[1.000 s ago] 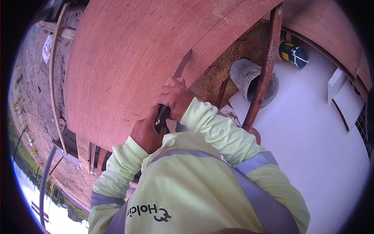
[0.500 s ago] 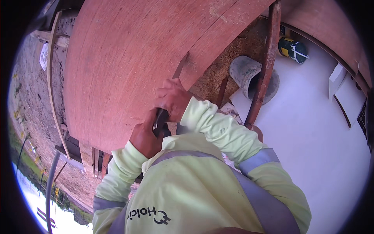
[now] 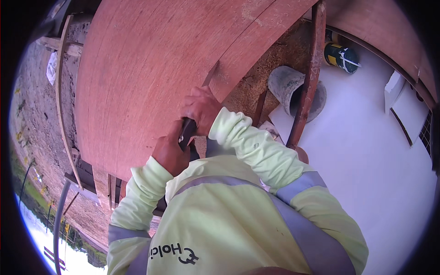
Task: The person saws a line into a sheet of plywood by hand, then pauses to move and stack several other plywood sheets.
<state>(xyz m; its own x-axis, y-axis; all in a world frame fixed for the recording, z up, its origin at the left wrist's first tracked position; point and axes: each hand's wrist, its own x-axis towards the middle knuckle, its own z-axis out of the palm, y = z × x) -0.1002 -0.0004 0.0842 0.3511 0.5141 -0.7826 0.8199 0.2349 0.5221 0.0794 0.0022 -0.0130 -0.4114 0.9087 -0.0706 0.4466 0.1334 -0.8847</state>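
Observation:
A reddish plywood sheet [image 3: 137, 73] spans the upper middle, with a long thin cut line running up from the saw. Both my hands grip one handsaw, whose narrow dark blade [image 3: 210, 74] stands in that line. My left hand [image 3: 170, 150] is closed around the black handle [image 3: 187, 130], close to my body. Just ahead of it, my right hand [image 3: 200, 111] is closed over the front of the handle, by the base of the blade. The lower part of the blade is hidden by the sheet and my hand.
Right of the sheet, a grey cement-stained bucket [image 3: 286, 89] lies tipped behind a reddish-brown wooden post [image 3: 310, 87]. Farther right are a dark green and yellow pail [image 3: 341, 58] and white board pieces [image 3: 410, 110]. Sawdust [image 3: 275, 59] covers the ground there. A thin timber strip [image 3: 61, 101] stands left.
My hands and the saw have moved slightly forward along the cut line, and a little less of the blade shows. The whole view has shifted slightly.

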